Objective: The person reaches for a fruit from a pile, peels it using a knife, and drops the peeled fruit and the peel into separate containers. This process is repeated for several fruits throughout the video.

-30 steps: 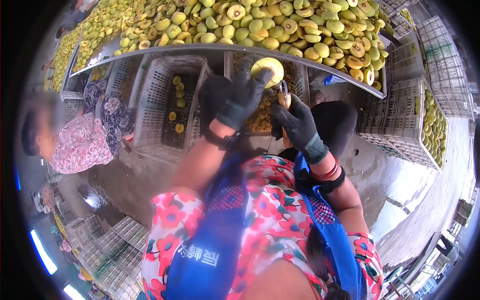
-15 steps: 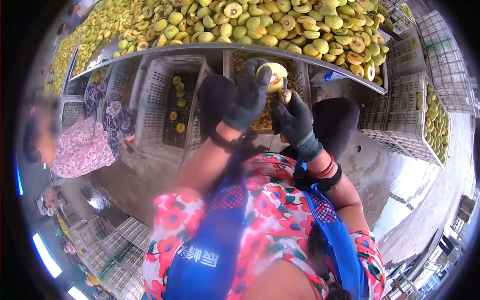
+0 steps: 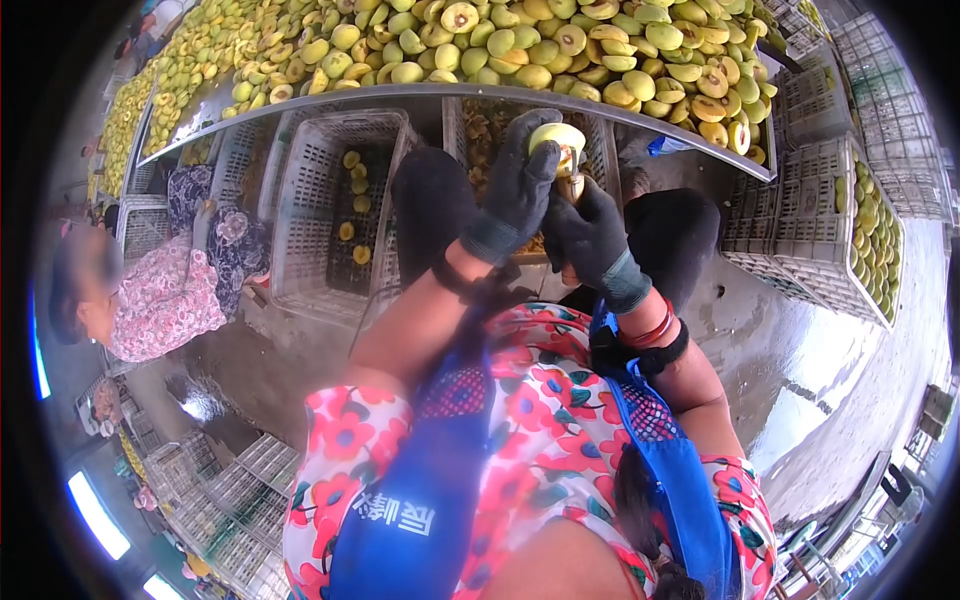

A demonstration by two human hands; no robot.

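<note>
My left hand [image 3: 520, 190], in a dark glove, grips a yellow-green peach half [image 3: 556, 134] with its fingers around the far side. The reddish-brown pit area of the fruit faces my right hand [image 3: 592, 238]. That hand, gloved too, is closed around the short light-coloured handle of a small pitting knife [image 3: 570, 188]. The tool's tip is right at the cut face of the peach half. Both hands are close together over a crate [image 3: 455, 125] of brownish scraps, below the table edge.
A metal-edged table [image 3: 400, 91] piled with peach halves [image 3: 480, 45] runs across the front. Left of my knees is a crate [image 3: 292, 215] with several pieces of fruit inside. Stacked crates [image 3: 790, 235] stand at the right. A seated person [image 3: 165, 300] is at the left.
Both hands have shifted slightly, the left one to the right and a little down. The peach half has turned in my left hand, and the tool stays against it.
</note>
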